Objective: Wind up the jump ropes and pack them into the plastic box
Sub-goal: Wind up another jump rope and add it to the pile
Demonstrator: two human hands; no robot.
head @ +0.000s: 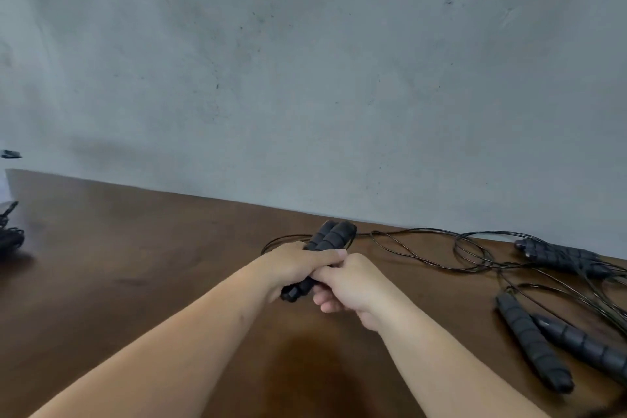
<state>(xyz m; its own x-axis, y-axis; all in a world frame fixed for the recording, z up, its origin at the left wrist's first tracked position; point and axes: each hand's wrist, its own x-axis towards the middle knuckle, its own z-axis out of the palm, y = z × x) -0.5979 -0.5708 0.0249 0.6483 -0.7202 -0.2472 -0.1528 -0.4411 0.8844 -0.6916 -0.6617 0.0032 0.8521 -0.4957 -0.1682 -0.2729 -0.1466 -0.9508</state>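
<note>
A: Status, head view?

B: Both hands on one rope. My left hand (294, 263) is wrapped round the paired handles (324, 249), fingers curled over the top. My right hand (349, 283) is pressed up against it from the right, thumb and index pinching near the handles' lower half. Can't tell if it's got cord or just foam.

A: Axis?

B: Handles side by side, long axis running from near-left up to far-right, tips pointing away from me. Held just above the desk (135, 248).

A: Where's the slack?

B: Its cord (420, 234) leaves the far end of the handles and trails off to my right along the back edge of the desk. So the loose length sits on the right-hand side; my guess is the right does the winding, left stays as anchor.

A: Other ropes?

B: Two more unwound on the right: far handle pair (559, 256) and near handle pair (556, 346), cords tangled between them. Snag risk w/ my cord, imo.

A: Box?

B: Not clearly in view. Dark bundle (10, 236) at the left edge, cropped, can't ID.
</note>
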